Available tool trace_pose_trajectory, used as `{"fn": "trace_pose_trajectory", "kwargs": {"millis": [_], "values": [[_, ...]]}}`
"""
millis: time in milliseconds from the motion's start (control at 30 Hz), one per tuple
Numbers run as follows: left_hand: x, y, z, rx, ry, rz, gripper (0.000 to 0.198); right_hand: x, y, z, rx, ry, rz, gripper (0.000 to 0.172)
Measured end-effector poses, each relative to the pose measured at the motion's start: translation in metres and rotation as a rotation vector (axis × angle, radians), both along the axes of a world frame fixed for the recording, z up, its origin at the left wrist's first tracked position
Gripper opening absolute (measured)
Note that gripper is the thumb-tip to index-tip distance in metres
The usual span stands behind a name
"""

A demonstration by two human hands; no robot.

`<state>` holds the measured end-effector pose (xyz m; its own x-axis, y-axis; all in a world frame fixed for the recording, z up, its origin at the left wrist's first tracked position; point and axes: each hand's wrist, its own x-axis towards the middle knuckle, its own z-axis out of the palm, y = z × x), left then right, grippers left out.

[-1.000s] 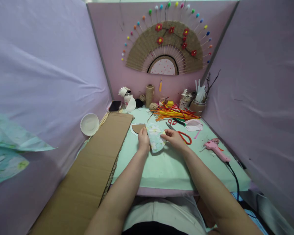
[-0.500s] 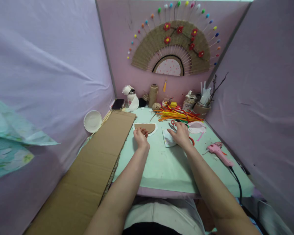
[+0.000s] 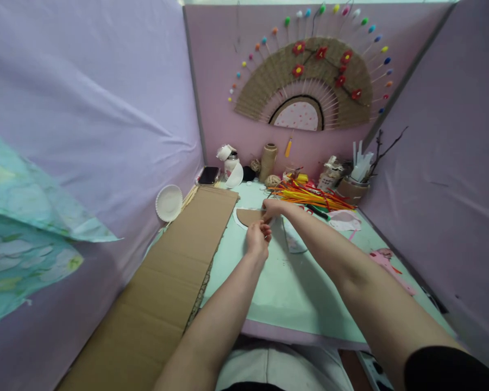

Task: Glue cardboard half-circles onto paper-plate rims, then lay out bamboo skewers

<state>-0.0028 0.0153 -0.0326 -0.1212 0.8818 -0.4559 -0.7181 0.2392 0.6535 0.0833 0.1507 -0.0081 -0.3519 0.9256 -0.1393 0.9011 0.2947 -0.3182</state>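
The brown half-round, seemingly cut to shape, lay on the table over a white backing. My left hand curled at its near edge, my right hand at its right end; whether either gripped, I couldn't tell. The floral piece lay apart, unattached. Marks on the jar were unreadable.

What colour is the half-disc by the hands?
The half-disc is brown, with white showing along its curved edge; best seen in the head view.
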Motion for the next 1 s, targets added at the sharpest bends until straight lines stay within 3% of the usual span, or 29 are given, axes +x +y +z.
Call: {"fn": "trace_pose_trajectory", "kwargs": {"millis": [233,367,433,500,567,700,800,867,1000], "values": [[0.001,-0.004,0.001,-0.017,-0.015,-0.079,0.003,0.007,-0.003,0.015,-0.004,0.138,-0.016,0.035],[0.004,-0.008,0.004,-0.038,-0.015,-0.156,0.011,0.022,-0.029,0.033,0.063,0.318,-0.052,0.032],[0.005,-0.011,0.008,0.006,-0.044,-0.185,0.017,0.028,-0.053,0.037,0.088,0.512,-0.130,0.035],[0.006,-0.015,0.012,0.114,-0.126,-0.194,0.023,0.030,-0.084,0.034,0.011,0.937,-0.268,0.039],[0.006,-0.016,0.017,0.242,-0.235,-0.177,0.027,0.028,-0.117,0.024,-0.076,1.202,-0.328,0.040],[0.004,-0.015,0.024,0.283,-0.278,-0.105,0.029,0.027,-0.163,-0.003,-0.176,1.321,-0.410,0.040],[0.002,-0.014,0.024,0.264,-0.247,-0.103,0.030,0.040,-0.164,-0.014,-0.161,1.454,-0.535,0.046],[0.002,-0.017,0.022,0.291,-0.242,-0.173,0.031,0.051,-0.155,-0.016,-0.134,1.582,-0.613,0.050],[0.008,-0.025,0.018,0.347,-0.212,-0.387,0.037,0.057,-0.145,-0.017,-0.211,1.668,-0.551,0.045]]}}
